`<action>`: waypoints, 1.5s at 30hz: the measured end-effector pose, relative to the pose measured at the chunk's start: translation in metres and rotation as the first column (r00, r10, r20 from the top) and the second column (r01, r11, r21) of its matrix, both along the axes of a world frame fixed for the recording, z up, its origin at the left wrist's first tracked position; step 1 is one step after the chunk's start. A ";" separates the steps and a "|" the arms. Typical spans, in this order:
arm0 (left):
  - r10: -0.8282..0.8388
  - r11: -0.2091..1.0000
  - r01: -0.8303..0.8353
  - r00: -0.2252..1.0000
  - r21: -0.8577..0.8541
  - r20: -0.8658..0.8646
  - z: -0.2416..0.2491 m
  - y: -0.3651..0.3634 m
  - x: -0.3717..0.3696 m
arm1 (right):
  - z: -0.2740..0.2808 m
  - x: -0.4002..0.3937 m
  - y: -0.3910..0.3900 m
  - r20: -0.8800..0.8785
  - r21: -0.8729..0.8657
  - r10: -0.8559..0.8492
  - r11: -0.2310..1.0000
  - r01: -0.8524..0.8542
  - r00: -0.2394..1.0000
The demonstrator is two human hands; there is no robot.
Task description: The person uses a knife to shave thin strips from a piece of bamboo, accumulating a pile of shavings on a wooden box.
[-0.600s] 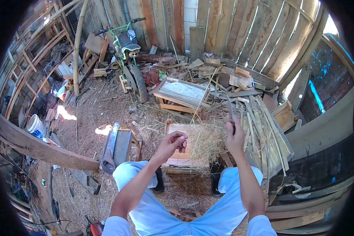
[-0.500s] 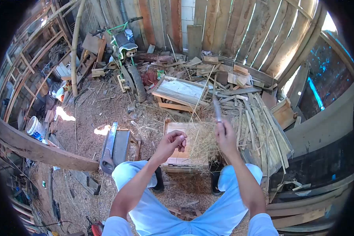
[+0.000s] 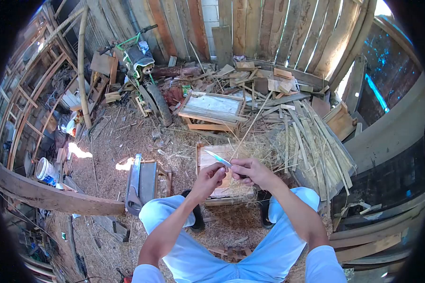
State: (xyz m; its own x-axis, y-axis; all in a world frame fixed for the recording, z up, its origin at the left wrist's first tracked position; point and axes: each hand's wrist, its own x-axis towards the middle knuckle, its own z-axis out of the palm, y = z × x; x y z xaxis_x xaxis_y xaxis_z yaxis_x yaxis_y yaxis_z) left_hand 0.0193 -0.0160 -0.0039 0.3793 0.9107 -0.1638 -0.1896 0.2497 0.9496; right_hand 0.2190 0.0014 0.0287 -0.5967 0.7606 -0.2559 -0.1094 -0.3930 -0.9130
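My right hand is closed around a knife, its bright blade pointing up and to the left above my left fingers. My left hand is closed in a pinch right beside it. A long thin strip of wood or bamboo slants from the upper right down to my hands; its lower end seems to lie in my left fingers, partly hidden by the knife and the right hand. Beneath both hands is a shallow wooden box on the ground between my feet, with fine shavings at its right.
A handsaw lies on a small dark-topped bench left of my knee. Ahead stand another wooden frame, a green motorbike and heaped scrap wood. Long slats spread at the right; a white bucket sits at left.
My right hand has come left and down with the knife, from over the shavings to beside my left hand. The blade now points up-left, and the strip leans further right.
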 end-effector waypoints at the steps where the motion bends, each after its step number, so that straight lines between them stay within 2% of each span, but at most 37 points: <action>1: 0.003 1.000 -0.003 0.999 0.008 -0.033 0.003 -0.002 0.001 | 0.002 0.001 0.000 0.034 0.004 -0.002 1.000 0.002 0.999; 2: 0.005 1.000 -0.004 0.998 0.019 -0.065 0.006 -0.003 0.002 | 0.001 0.001 0.001 0.033 0.004 -0.004 1.000 0.004 0.999; 4: 0.009 1.000 -0.010 0.999 -0.007 -0.050 0.010 -0.003 0.005 | -0.004 0.001 0.003 0.142 0.079 -0.114 0.992 0.103 0.983; 11: 0.014 1.000 -0.015 0.997 -0.015 -0.072 0.014 -0.002 0.006 | 0.001 0.005 0.006 0.079 0.036 -0.198 0.980 0.196 0.977; 15: 0.013 1.000 -0.015 0.996 -0.013 -0.090 0.012 -0.003 0.004 | -0.003 0.008 0.014 0.141 0.067 -0.264 0.964 0.257 0.954; 17: -0.013 1.000 0.009 0.987 -0.026 -0.160 0.008 -0.007 0.002 | -0.007 0.015 0.018 0.188 0.073 -0.309 0.951 0.301 0.932; 19: -0.043 0.999 0.038 0.985 -0.029 -0.170 0.007 -0.014 -0.004 | -0.005 0.033 0.032 0.108 0.082 -0.475 0.880 0.468 0.873; 20: -0.065 0.998 0.059 0.982 -0.037 -0.180 0.006 -0.018 -0.007 | -0.006 0.048 0.042 0.107 0.086 -0.481 0.876 0.474 0.870; 22: -0.076 0.996 0.068 0.979 -0.052 -0.189 0.006 -0.027 -0.015 | -0.005 0.082 0.057 -0.065 -0.009 -0.628 0.778 0.629 0.776; 25: -0.074 0.997 0.066 0.971 -0.043 -0.226 0.003 -0.026 -0.024 | -0.003 0.096 0.049 -0.078 0.009 -0.631 0.774 0.633 0.772; 27: -0.101 0.994 0.094 0.984 -0.055 -0.145 0.000 -0.020 -0.026 | -0.010 0.084 0.040 -0.074 -0.021 -0.576 0.817 0.576 0.814; 29: -0.087 0.996 0.083 0.988 -0.034 -0.126 0.001 -0.014 -0.019 | -0.016 0.056 0.030 0.038 -0.050 -0.464 0.884 0.465 0.885; 30: -0.080 0.997 0.079 0.991 -0.014 -0.106 0.002 -0.012 -0.014 | -0.016 0.040 0.024 0.033 -0.050 -0.462 0.885 0.463 0.886; 31: -0.078 0.997 0.077 0.990 -0.012 -0.114 -0.001 -0.009 -0.011 | -0.014 0.022 0.016 -0.001 -0.071 -0.382 0.922 0.381 0.924; 32: -0.071 0.997 0.070 0.996 -0.021 -0.050 -0.004 -0.005 -0.009 | -0.014 0.011 0.010 -0.041 -0.090 -0.300 0.951 0.295 0.953; 33: -0.064 0.998 0.064 0.998 -0.029 0.013 -0.002 -0.003 -0.008 | -0.019 0.006 0.010 -0.056 -0.091 -0.299 0.952 0.293 0.953; 35: -0.037 0.999 0.038 0.999 -0.025 0.029 0.003 0.001 -0.011 | -0.030 0.003 0.015 -0.093 -0.168 -0.407 0.906 0.388 0.909; 36: 0.006 0.999 -0.004 0.998 -0.032 0.054 0.003 0.004 -0.012 | -0.029 0.005 0.018 -0.060 -0.136 -0.521 0.849 0.510 0.851; 37: 0.050 0.998 -0.047 0.995 -0.040 0.082 0.003 0.007 -0.014 | -0.026 0.011 0.022 -0.065 -0.134 -0.518 0.852 0.507 0.853; 39: 0.094 0.994 -0.092 0.995 -0.054 0.044 0.003 0.009 -0.018 | -0.014 0.027 0.026 -0.251 -0.158 -0.624 0.781 0.604 0.740; 40: 0.086 0.996 -0.085 0.995 -0.039 0.044 0.003 0.009 -0.019 | -0.008 0.032 0.025 -0.260 -0.097 -0.558 0.827 0.553 0.788; 41: 0.075 0.997 -0.074 0.996 -0.023 0.045 0.003 0.010 -0.017 | -0.003 0.033 0.021 -0.257 -0.095 -0.562 0.824 0.558 0.786; 43: 0.049 0.999 -0.048 0.998 -0.024 0.048 0.000 0.010 -0.011 | 0.006 0.021 0.009 -0.024 -0.076 -0.330 0.942 0.327 0.944; 44: 0.030 0.999 -0.028 0.999 -0.027 0.043 -0.001 0.008 -0.009 | -0.008 0.012 0.004 0.027 -0.001 -0.225 0.974 0.225 0.974; 45: 0.015 0.999 -0.014 0.999 -0.032 0.034 -0.002 0.006 -0.006 | -0.012 0.002 -0.004 0.020 -0.008 -0.239 0.971 0.239 0.971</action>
State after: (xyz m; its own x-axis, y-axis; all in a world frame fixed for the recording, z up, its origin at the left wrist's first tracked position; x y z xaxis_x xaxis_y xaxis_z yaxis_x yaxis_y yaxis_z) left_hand 0.0134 -0.0102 -0.0060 0.3717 0.9107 -0.1800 -0.2263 0.2769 0.9339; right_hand 0.2211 -0.0028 0.0168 -0.3931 0.8778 -0.2738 -0.1839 -0.3668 -0.9119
